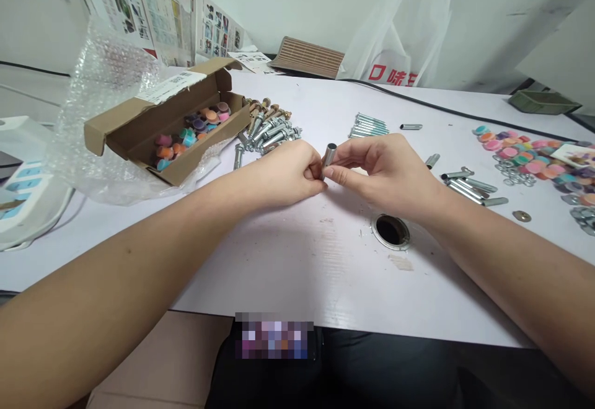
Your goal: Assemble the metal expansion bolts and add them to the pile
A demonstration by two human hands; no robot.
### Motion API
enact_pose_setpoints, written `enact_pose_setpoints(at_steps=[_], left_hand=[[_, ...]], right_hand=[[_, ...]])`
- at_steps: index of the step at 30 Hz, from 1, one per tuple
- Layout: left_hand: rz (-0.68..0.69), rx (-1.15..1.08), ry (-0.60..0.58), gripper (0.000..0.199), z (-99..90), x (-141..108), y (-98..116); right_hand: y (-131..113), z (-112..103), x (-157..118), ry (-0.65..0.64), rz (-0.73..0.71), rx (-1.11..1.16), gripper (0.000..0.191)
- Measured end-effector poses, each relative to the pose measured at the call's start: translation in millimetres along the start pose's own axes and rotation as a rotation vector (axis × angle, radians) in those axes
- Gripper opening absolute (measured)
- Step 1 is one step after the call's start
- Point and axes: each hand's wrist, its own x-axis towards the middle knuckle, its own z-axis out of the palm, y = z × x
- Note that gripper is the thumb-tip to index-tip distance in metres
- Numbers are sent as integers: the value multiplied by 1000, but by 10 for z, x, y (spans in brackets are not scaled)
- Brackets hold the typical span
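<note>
In front of me, between my two hands, a short shiny metal sleeve (330, 154) stands nearly upright with its round end on top. My right hand (379, 167) pinches it between thumb and fingers. My left hand (297, 173) is closed, its fingertips up against the lower part of the sleeve; whatever lies inside those fingers is hidden. Just beyond the left hand lies a pile of expansion bolts (274, 130), some silvery, some brassy. Thin silvery bolts (369, 125) lie in a row past the right hand. Loose metal sleeves (469, 187) are scattered to its right.
A cardboard box (139, 130) holding colourful caps stands on bubble wrap (88, 118) at left. More colourful caps (534, 155) and washers (514, 170) lie at right. The white table (260, 260) has a round hole (391, 231). A black cable (446, 111) runs along the back.
</note>
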Motion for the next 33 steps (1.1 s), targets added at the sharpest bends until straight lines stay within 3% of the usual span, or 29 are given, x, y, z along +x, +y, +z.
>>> enact_pose_setpoints(at_steps=[3, 14, 20, 25, 29, 33], left_hand=[[9, -10, 0, 21, -5, -2, -12], [-14, -42, -44, 13, -42, -30, -12], [-6, -231, -77, 47, -85, -93, -41], [52, -444, -44, 40, -33, -63, -64], [73, -506, -16, 27, 0, -27, -60], [-20, -482, -24, 23, -17, -28, -44]], right_hand=[[-2, 4, -13, -1, -38, -89, 6], [72, 54, -2, -64, 74, -118, 8], [76, -4, -28, -60, 64, -118, 10], [11, -97, -77, -17, 79, -161, 15], [-55, -353, -159, 48, 118, -334, 25], [42, -1070, -309, 249, 358, -606, 38]])
